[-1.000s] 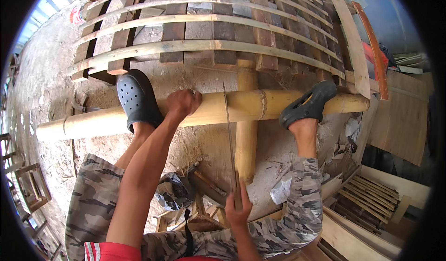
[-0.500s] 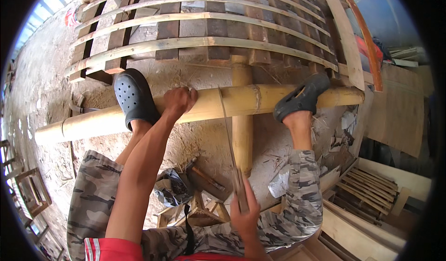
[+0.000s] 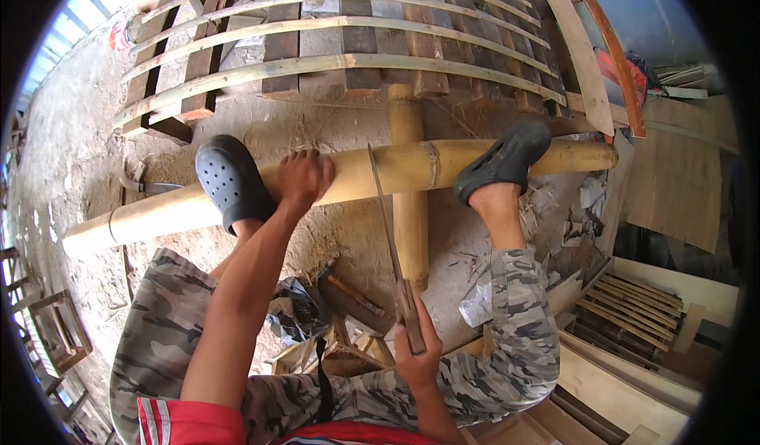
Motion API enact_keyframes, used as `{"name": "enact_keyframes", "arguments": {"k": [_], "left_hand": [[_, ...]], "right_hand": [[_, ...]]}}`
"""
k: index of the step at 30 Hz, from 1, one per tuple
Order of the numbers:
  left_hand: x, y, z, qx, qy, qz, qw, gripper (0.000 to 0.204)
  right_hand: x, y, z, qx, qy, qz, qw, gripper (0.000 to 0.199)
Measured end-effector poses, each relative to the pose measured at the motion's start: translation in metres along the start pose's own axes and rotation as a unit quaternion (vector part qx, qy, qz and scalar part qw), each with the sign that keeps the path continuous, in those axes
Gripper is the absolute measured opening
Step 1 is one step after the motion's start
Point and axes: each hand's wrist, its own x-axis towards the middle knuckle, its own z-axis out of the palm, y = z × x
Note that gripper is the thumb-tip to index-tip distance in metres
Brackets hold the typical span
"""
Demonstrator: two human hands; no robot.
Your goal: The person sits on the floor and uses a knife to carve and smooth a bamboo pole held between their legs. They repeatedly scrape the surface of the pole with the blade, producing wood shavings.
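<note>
Two likely keys: long strokes, firm bamboo pole point(image 3: 396, 168). Draw the saw point(image 3: 389, 231) — pointing away — with right hand point(image 3: 419, 356) wrapped round its handle; steady with left hand point(image 3: 305, 180), curled over the pole, tightness unclear. Lies across the lower bamboo point(image 3: 410, 239), nearer its far end; long axis left to right, right end farther.

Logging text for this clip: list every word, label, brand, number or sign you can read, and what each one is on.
Readable text: none.
Red-and-white object at the upper left: too small and blurred to tell whether its pattern includes lettering.
Saw in the right hand: no lettering I can make out.
Red sleeve: pale stripes, no lettering visible.
</note>
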Motion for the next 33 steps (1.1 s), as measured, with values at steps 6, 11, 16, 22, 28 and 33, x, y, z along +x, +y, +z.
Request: {"name": "enact_keyframes", "arguments": {"k": [6,11,16,22,28,33], "left_hand": [[-0.003,0.013,-0.005,0.036,-0.060,-0.026,0.997,0.052],[-0.004,0.087,0.004,0.078,-0.271,0.025,0.959,0.091],[-0.074,0.102,0.030,0.017,-0.426,0.462,0.778,0.068],[-0.045,0.040,0.009,-0.134,-0.080,0.317,0.935,0.055],[0.007,0.017,-0.028,0.034,-0.252,0.108,0.961,0.113],[0.034,0.016,-0.042,0.000,-0.378,0.094,0.921,0.129]], "right_hand": [[-0.027,-0.014,-0.038,0.077,0.066,0.029,0.994,0.056],[-0.016,-0.002,-0.054,0.112,0.089,0.030,0.989,0.054],[-0.008,0.004,-0.065,0.131,0.066,-0.004,0.989,0.059],[-0.013,0.007,-0.070,0.077,-0.058,-0.084,0.992,0.066],[-0.021,-0.002,-0.054,0.057,-0.098,-0.058,0.992,0.068],[-0.023,-0.003,-0.039,-0.011,-0.081,-0.123,0.989,0.059]]}}
